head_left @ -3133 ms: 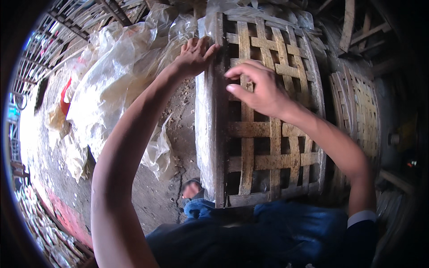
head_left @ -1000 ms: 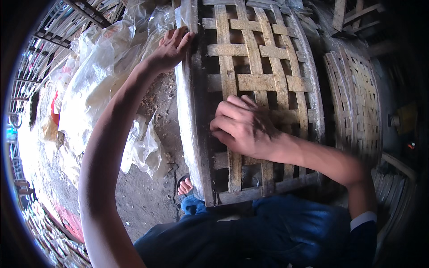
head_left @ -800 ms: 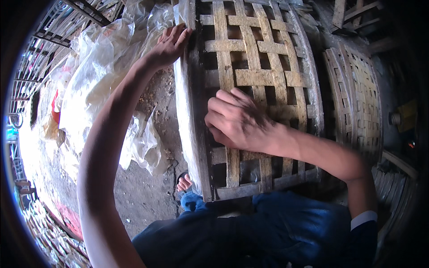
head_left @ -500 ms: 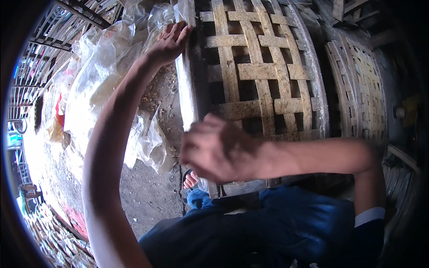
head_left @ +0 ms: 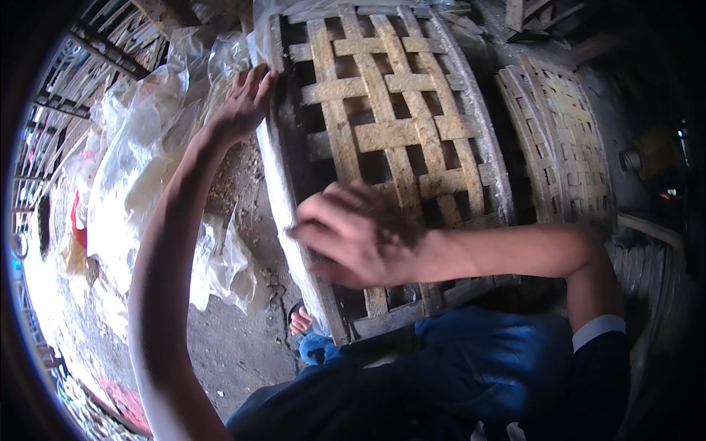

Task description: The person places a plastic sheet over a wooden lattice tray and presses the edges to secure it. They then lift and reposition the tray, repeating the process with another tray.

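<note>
A rack of wide woven bamboo strips in a wooden frame (head_left: 401, 136) lies before me, its near end by my blue-trousered legs. Along its left side runs a pale, shiny strip, apparently plastic film (head_left: 287, 213). My left hand (head_left: 246, 103) is at the far part of that side, its fingers bent against the frame's edge. Over the near left part of the rack is my right hand (head_left: 360, 235), slightly blurred. Its fingers are curled, with the tips at the left edge; whatever they hold is hidden.
Crumpled clear plastic sheeting (head_left: 140, 154) is heaped on the ground to the left. More woven racks (head_left: 566, 140) lean at the right. My sandalled foot (head_left: 300, 321) shows beside the rack's near left corner. Wooden slats stand at the far left.
The rack appears lower and further left in the picture. My right hand has shifted away from the near corner along the left side. My left hand stays at about the same part of the edge.
</note>
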`<state>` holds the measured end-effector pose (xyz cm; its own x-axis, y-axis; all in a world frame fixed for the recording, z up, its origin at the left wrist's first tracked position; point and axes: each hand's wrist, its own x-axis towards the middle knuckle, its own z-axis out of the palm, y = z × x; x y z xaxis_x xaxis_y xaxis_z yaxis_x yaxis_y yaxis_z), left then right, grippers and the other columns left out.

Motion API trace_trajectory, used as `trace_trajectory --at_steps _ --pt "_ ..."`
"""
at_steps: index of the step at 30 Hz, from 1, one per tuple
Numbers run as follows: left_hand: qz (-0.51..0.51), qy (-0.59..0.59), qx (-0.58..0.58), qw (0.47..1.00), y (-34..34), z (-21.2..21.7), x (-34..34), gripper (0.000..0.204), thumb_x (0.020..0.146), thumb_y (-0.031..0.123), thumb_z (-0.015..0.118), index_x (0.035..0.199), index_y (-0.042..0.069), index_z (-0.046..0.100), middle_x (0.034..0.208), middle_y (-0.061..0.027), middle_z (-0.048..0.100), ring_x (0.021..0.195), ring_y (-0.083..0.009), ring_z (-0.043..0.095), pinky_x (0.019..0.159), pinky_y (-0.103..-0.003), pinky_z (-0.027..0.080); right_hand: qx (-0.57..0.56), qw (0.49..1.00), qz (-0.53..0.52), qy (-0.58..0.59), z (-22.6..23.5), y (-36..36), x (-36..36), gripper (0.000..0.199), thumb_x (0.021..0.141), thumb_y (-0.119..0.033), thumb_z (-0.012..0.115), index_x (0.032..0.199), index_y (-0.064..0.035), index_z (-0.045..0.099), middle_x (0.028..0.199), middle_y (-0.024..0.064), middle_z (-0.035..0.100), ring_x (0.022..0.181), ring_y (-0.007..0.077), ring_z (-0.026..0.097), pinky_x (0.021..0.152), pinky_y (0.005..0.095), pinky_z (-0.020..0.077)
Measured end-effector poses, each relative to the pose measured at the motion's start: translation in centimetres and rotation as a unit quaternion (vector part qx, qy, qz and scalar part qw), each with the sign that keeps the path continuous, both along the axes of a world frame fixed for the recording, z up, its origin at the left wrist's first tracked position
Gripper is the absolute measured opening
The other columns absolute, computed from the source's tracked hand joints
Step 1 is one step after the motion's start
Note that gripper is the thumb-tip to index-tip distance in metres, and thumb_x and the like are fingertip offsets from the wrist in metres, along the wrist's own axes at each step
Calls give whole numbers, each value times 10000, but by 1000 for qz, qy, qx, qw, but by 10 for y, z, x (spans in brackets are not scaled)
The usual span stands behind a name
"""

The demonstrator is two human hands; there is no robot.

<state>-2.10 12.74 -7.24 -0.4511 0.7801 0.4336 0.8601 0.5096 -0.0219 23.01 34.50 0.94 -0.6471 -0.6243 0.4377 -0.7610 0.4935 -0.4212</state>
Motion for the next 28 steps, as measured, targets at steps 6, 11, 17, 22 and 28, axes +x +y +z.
trace_trajectory --at_steps 6,11,17,22,28 --pt "64 -180 36 981 10 11 8 437 1037 142 440 1463 63 384 1455 -243 406 1321 -458 400 1120 -479 375 3 999 -24 -21 -19 35 9 301 801 -257 817 1025 -78 725 1016 53 582 949 193 539 778 370 439" --pt "146 -303 74 939 5 17 13 503 1107 335 281 1482 7 351 1519 -239 351 1409 -431 323 1194 -441 259 1 1000 23 -16 -15 27 5 149 822 -222 785 875 -102 712 964 20 600 953 177 565 790 364 435" --pt "135 -270 51 952 8 7 6 441 1081 154 310 1495 5 348 1508 -245 388 1425 -417 336 1198 -433 262 -75 992 86 -45 -11 21 13 138 823 -218 753 878 -107 693 952 29 613 917 188 593 803 362 430" --pt "107 -251 64 960 -13 -10 -4 614 1100 448 275 1481 -22 376 1513 -233 407 1439 -380 339 1202 -414 238 -99 979 124 -131 -6 19 21 173 856 -227 708 920 -73 662 843 59 627 849 205 627 803 368 439" --pt "144 -427 105 886 -1 9 -2 714 1041 591 325 1589 149 206 1605 -162 278 1496 -339 269 1152 -497 321 -39 966 165 -195 5 4 32 332 936 -304 632 1150 -51 639 989 127 713 887 252 680 947 436 503"
